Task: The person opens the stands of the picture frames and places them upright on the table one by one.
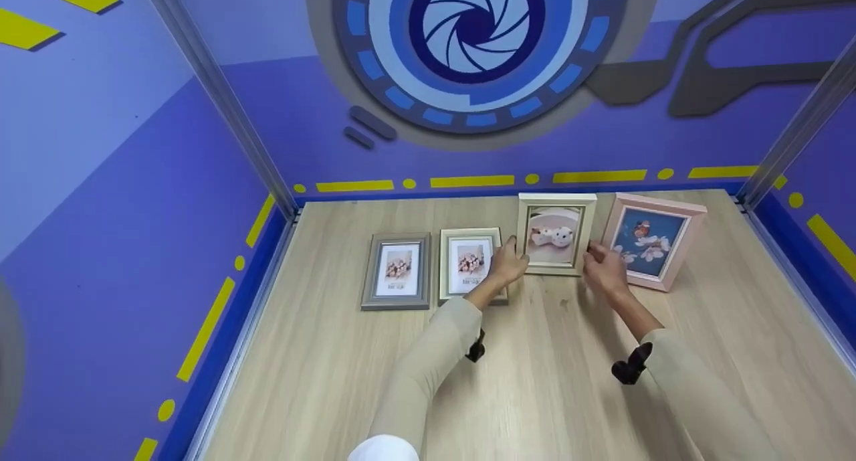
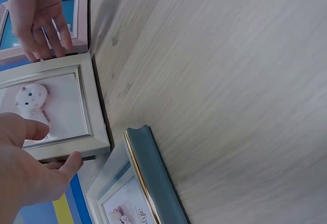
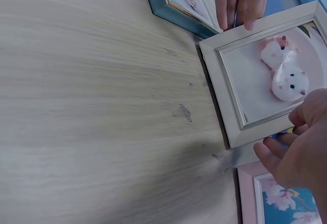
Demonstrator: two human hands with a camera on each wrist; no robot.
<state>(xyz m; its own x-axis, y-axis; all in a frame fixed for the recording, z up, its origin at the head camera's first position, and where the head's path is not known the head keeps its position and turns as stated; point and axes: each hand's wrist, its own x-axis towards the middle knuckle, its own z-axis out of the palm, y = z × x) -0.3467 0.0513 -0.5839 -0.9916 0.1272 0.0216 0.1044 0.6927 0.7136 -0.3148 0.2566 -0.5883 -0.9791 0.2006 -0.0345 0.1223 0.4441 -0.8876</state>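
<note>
A cream picture frame (image 1: 557, 235) with a photo of two small white animal figures stands upright near the back wall. My left hand (image 1: 509, 265) holds its left side, thumb toward the front, as the left wrist view shows. On the opposite side my right hand (image 1: 605, 268) grips the edge, its thumb (image 3: 301, 113) by the front border and fingers at the side. Right of it leans a pink picture frame (image 1: 652, 242) with a blossom picture. Left of it, partly behind my left hand, is a gold-edged picture frame (image 1: 468, 265).
Farthest left sits a grey picture frame (image 1: 396, 271). Everything rests on a pale wooden table (image 1: 528, 381). A blue-purple back wall (image 1: 281, 126) rises close behind the frames, with side walls to left and right.
</note>
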